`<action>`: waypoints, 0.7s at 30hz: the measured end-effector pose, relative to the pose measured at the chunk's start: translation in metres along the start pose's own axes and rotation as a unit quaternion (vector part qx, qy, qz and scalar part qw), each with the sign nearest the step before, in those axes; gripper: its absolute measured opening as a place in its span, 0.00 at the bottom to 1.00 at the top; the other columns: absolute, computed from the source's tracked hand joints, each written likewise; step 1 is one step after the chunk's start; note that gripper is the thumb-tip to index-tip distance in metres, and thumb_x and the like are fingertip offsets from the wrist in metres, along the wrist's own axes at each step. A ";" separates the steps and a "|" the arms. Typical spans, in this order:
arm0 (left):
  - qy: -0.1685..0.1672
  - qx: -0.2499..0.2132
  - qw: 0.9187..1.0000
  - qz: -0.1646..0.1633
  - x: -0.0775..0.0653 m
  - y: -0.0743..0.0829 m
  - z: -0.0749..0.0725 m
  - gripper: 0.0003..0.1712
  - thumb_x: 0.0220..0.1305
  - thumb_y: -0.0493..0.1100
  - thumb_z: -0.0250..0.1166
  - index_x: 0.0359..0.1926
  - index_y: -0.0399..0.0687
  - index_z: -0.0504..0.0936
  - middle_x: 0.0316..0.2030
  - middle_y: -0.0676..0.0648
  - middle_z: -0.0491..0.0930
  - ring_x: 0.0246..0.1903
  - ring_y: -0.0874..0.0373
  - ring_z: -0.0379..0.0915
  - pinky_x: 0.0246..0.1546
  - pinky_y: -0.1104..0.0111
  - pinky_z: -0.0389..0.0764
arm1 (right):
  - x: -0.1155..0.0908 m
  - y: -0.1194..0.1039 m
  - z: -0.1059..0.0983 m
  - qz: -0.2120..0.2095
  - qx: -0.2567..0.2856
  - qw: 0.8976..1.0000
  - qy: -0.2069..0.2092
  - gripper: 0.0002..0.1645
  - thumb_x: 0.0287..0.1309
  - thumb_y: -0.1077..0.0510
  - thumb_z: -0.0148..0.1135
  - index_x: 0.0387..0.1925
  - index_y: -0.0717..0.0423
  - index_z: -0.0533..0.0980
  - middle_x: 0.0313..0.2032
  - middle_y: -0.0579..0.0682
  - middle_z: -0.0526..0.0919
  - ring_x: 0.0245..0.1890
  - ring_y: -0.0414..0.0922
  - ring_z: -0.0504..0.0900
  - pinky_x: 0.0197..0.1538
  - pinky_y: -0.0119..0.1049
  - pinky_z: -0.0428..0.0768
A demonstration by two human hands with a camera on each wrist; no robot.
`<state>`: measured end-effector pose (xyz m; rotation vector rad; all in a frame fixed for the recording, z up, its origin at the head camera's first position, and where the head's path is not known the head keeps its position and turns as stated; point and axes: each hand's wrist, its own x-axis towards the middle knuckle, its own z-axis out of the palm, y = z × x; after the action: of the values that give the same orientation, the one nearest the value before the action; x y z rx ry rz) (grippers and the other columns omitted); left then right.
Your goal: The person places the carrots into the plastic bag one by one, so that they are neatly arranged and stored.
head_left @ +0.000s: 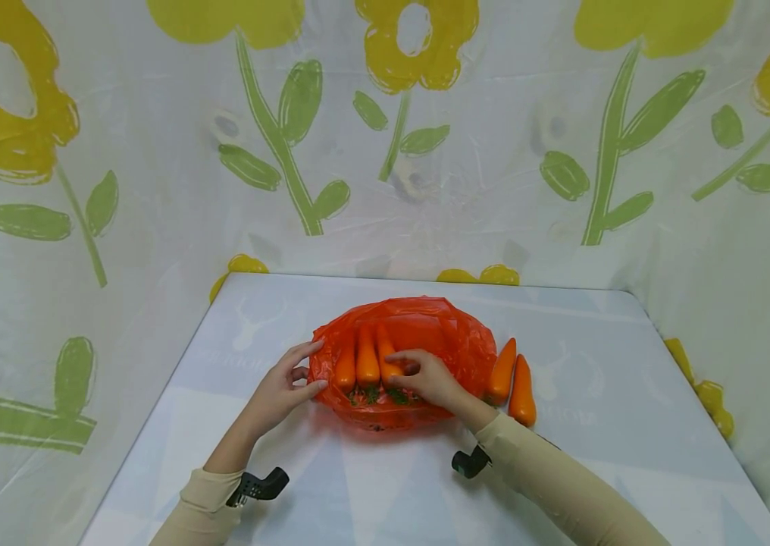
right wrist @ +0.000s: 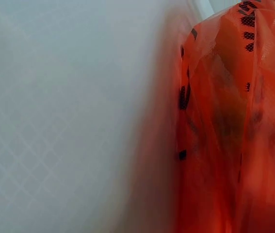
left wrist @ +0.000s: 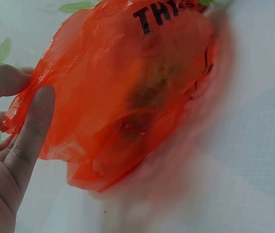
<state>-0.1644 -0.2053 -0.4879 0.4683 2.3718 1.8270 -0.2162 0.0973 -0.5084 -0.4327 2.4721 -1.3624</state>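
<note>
From my end, the head view gives me the most: a thin red plastic bag point(head_left: 470, 345) lies open toward the camera on the pale worktop point(head_left: 385, 485), with three carrots inside, lying side by side toward its left. I have the left hand point(head_left: 281, 390) at the bag's left edge, and the left wrist view shows its thumb and fingers pinching the plastic there, though part of the hand runs out of frame. The right hand point(head_left: 429, 379) reaches over the bag's near edge, thumb and fingers pinching the rightmost carrot inside point(head_left: 386, 349); that hand covers part of the carrot, so I can't see all of the hold. The right wrist view doesn't help, since only worktop and blurred red plastic fill it. Two more carrots lie outside just to the bag's right, the inner one point(head_left: 503, 370) against the plastic as far as I can make out, the outer one point(head_left: 524, 394) beside it. Green tops show at the near ends of the carrots in the bag. Through the bag in the left wrist view I get only dark, smeared shapes, and the black lettering point(left wrist: 159, 17) is cut short at the top. Both sleeves point(head_left: 555, 478) leave the bottom of my head picture.
</note>
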 end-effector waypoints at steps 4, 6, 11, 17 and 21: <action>0.000 0.002 1.000 -0.002 0.000 0.001 0.000 0.39 0.67 0.38 0.70 0.75 0.42 0.64 0.74 0.37 0.56 0.47 0.44 0.77 0.43 0.71 0.85 | -0.004 -0.005 0.000 -0.001 -0.005 1.000 0.015 0.21 0.62 0.49 0.72 0.57 0.40 0.83 0.56 0.48 0.78 0.49 0.49 0.74 0.52 0.45 0.82; 0.000 0.003 1.000 -0.004 0.000 0.000 0.000 0.39 0.67 0.39 0.70 0.75 0.42 0.64 0.74 0.37 0.56 0.48 0.44 0.77 0.43 0.71 0.85 | -0.006 -0.006 -0.001 -0.004 -0.007 1.000 0.017 0.21 0.62 0.50 0.72 0.57 0.40 0.83 0.56 0.48 0.78 0.50 0.49 0.75 0.51 0.44 0.83; 0.002 0.004 1.000 -0.006 0.000 0.000 -0.001 0.39 0.67 0.39 0.70 0.75 0.42 0.64 0.74 0.38 0.56 0.48 0.44 0.77 0.43 0.71 0.85 | -0.009 -0.009 -0.002 -0.007 -0.002 1.000 0.013 0.21 0.63 0.51 0.71 0.58 0.41 0.82 0.57 0.48 0.78 0.52 0.50 0.76 0.51 0.44 0.84; 0.002 -0.003 1.000 -0.006 -0.001 0.001 -0.001 0.39 0.67 0.38 0.70 0.75 0.42 0.64 0.74 0.38 0.56 0.46 0.47 0.77 0.42 0.70 0.85 | -0.010 -0.011 -0.004 -0.022 -0.002 1.000 0.017 0.20 0.63 0.53 0.71 0.57 0.42 0.83 0.57 0.48 0.78 0.51 0.49 0.77 0.49 0.42 0.84; 0.003 -0.010 1.000 -0.001 -0.001 0.002 -0.002 0.39 0.66 0.37 0.70 0.74 0.40 0.64 0.74 0.37 0.56 0.44 0.51 0.78 0.40 0.71 0.85 | -0.012 -0.013 -0.004 -0.036 0.005 0.999 0.028 0.19 0.63 0.56 0.71 0.56 0.44 0.84 0.55 0.48 0.80 0.49 0.50 0.78 0.47 0.41 0.84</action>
<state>-0.1633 -0.2068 -0.4854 0.4591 2.3556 1.8529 -0.2048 0.0983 -0.4937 -0.4908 2.5168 -1.4329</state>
